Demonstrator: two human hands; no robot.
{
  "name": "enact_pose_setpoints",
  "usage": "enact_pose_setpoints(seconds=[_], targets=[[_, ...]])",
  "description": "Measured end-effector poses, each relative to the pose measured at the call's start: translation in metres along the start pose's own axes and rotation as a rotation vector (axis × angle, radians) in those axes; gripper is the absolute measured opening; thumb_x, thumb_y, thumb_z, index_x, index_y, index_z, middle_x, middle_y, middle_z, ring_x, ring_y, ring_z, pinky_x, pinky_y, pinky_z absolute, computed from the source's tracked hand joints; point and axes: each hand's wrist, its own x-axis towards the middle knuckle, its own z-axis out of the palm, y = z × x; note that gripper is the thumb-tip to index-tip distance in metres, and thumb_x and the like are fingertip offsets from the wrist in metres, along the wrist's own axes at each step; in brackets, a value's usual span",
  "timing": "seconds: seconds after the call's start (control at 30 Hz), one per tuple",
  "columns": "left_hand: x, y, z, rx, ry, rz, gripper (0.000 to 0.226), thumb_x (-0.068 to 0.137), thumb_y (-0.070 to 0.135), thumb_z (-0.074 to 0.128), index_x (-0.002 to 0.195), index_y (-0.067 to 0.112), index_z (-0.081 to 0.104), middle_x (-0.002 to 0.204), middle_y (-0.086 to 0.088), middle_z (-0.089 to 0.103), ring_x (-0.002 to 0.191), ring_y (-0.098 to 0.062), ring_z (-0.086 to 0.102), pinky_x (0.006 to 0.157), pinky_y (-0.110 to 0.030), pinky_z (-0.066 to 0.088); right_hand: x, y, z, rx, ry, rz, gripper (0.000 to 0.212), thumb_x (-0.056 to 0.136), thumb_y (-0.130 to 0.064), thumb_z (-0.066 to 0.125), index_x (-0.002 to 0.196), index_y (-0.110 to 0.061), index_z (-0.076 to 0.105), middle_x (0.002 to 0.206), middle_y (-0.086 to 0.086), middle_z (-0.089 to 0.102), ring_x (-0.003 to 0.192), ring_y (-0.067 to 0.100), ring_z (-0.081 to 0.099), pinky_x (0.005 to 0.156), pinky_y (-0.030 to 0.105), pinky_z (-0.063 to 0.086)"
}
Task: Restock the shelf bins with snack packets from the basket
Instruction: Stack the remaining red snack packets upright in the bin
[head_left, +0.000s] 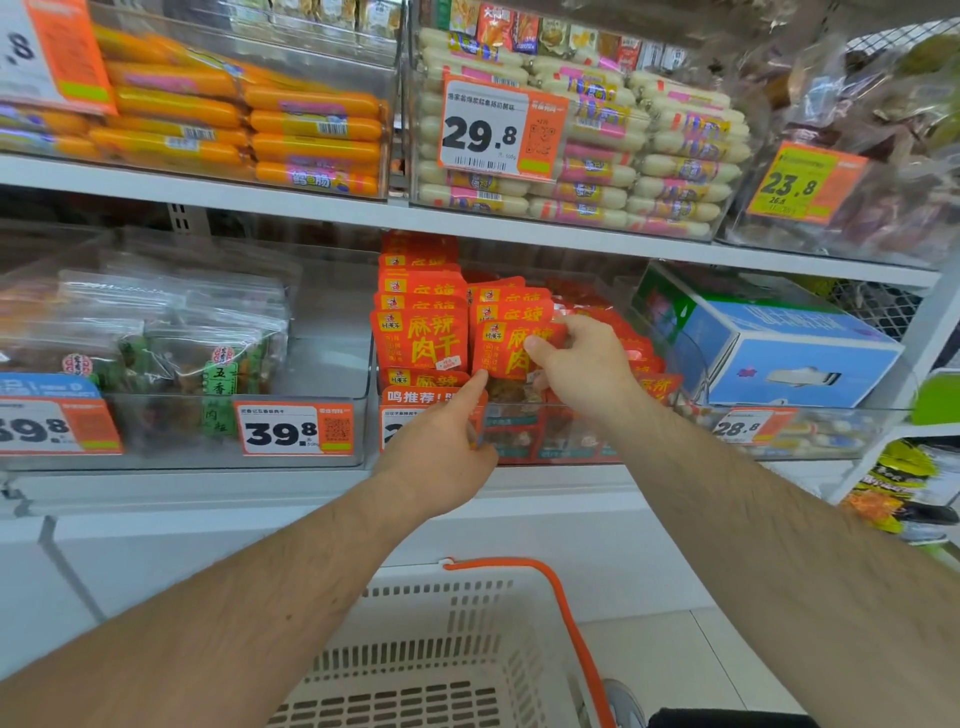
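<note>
On the lower shelf, middle clear bin: red-orange snack packets with yellow characters, standing upright in rows front to back. Front packet of the right row: held at its upper right edge by the right hand, thumb across the front face, fingers curled behind. Left hand: index finger extended, tip touching the lower left corner of that same packet; remaining fingers loosely curled, gripping nothing. Left row's front packet: upright, just beside the held one, touching or nearly so.

Bin front: orange price label, partly hidden by the left hand.

Left neighbouring bin: clear pouches with green labels, filling its left part; tag reading 39.8.

Right neighbouring bin: blue and white carton lying tilted; tag reading 28.8.

Upper shelf: orange sausages at left; white sausages at centre, tag reading 29.8; bagged goods at right, tag reading 23.8.

Below, near the person: beige slotted basket with an orange handle, no packets visible in the part shown.
</note>
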Motion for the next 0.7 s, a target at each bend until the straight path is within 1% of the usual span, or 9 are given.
enact_pose_setpoints(seconds=[0.07, 0.13, 0.23, 0.33, 0.4, 0.47, 0.53, 0.6, 0.7], targets=[[-0.002, 0.001, -0.002, 0.001, 0.000, 0.010, 0.078, 0.095, 0.027, 0.058, 0.154, 0.039, 0.010, 0.117, 0.007, 0.057, 0.105, -0.013, 0.055, 0.087, -0.033, 0.054, -0.002, 0.000, 0.000, 0.020, 0.035, 0.004, 0.030, 0.094, -0.038, 0.063, 0.120, -0.026, 0.054, 0.111, -0.006, 0.064, 0.092, 0.014, 0.067, 0.074, 0.030, 0.058], [-0.006, 0.001, -0.006, 0.043, 0.031, 0.049, 0.072, 0.094, 0.027, 0.058, 0.154, 0.035, 0.018, 0.117, 0.006, 0.057, 0.107, -0.014, 0.055, 0.088, -0.034, 0.053, -0.007, -0.001, -0.001, 0.028, 0.088, -0.009, 0.030, 0.091, -0.034, 0.067, 0.118, -0.027, 0.054, 0.113, -0.007, 0.061, 0.092, 0.011, 0.064, 0.074, 0.027, 0.056], [-0.015, -0.003, -0.022, 0.225, 0.311, 0.273, 0.050, 0.088, 0.024, 0.059, 0.138, 0.025, 0.051, 0.117, 0.001, 0.058, 0.107, -0.020, 0.056, 0.084, -0.039, 0.054, -0.012, -0.006, -0.010, -0.043, 0.183, -0.081, 0.031, 0.088, -0.030, 0.069, 0.116, -0.026, 0.057, 0.112, -0.008, 0.054, 0.089, 0.006, 0.058, 0.064, 0.016, 0.046], [-0.007, -0.010, -0.056, 0.362, 0.600, 0.427, 0.037, 0.076, 0.025, 0.060, 0.111, 0.013, 0.066, 0.103, -0.005, 0.057, 0.092, -0.025, 0.055, 0.073, -0.038, 0.050, -0.007, -0.016, -0.023, -0.241, 0.244, -0.275, 0.021, 0.087, -0.031, 0.066, 0.106, -0.023, 0.062, 0.107, -0.006, 0.055, 0.100, 0.014, 0.057, 0.086, 0.032, 0.051], [0.006, -0.007, -0.084, 0.454, 0.658, 0.419, 0.039, 0.078, 0.030, 0.058, 0.111, 0.010, 0.065, 0.107, -0.008, 0.057, 0.096, -0.027, 0.054, 0.077, -0.040, 0.047, 0.001, -0.029, -0.025, -0.440, 0.227, -0.458, 0.028, 0.089, -0.033, 0.062, 0.111, -0.016, 0.065, 0.111, -0.001, 0.060, 0.109, 0.019, 0.055, 0.096, 0.037, 0.045], [0.022, 0.002, -0.105, 0.572, 0.602, 0.472, 0.047, 0.082, 0.037, 0.052, 0.119, 0.010, 0.062, 0.114, -0.009, 0.058, 0.104, -0.030, 0.054, 0.084, -0.043, 0.046, 0.008, -0.048, -0.018, -0.622, 0.099, -0.579, 0.038, 0.093, -0.039, 0.056, 0.120, -0.014, 0.063, 0.120, 0.003, 0.062, 0.115, 0.023, 0.054, 0.098, 0.036, 0.041], [0.039, 0.015, -0.116, 0.646, 0.396, 0.476, 0.065, 0.082, 0.050, 0.041, 0.134, 0.012, 0.053, 0.129, -0.009, 0.056, 0.118, -0.030, 0.052, 0.096, -0.044, 0.043, 0.015, -0.062, -0.007, -0.790, -0.044, -0.605, 0.044, 0.098, -0.045, 0.045, 0.125, -0.015, 0.061, 0.127, 0.005, 0.061, 0.118, 0.027, 0.053, 0.097, 0.038, 0.040], [0.054, 0.022, -0.122, 0.679, 0.174, 0.368, 0.084, 0.080, 0.062, 0.032, 0.149, 0.014, 0.033, 0.149, -0.007, 0.041, 0.135, -0.027, 0.039, 0.110, -0.041, 0.034, 0.024, -0.069, 0.001, -0.874, -0.152, -0.540, 0.047, 0.101, -0.048, 0.034, 0.121, -0.015, 0.059, 0.127, 0.007, 0.060, 0.119, 0.029, 0.053, 0.095, 0.040, 0.039], [0.069, 0.020, -0.123, 0.817, 0.040, 0.245, 0.094, 0.085, 0.070, 0.038, 0.156, 0.014, 0.012, 0.160, -0.007, 0.021, 0.146, -0.025, 0.021, 0.119, -0.039, 0.020, 0.038, -0.064, 0.003, -0.870, -0.256, -0.417, 0.059, 0.101, -0.057, 0.022, 0.127, -0.016, 0.054, 0.138, 0.007, 0.054, 0.127, 0.028, 0.048, 0.101, 0.042, 0.037]])
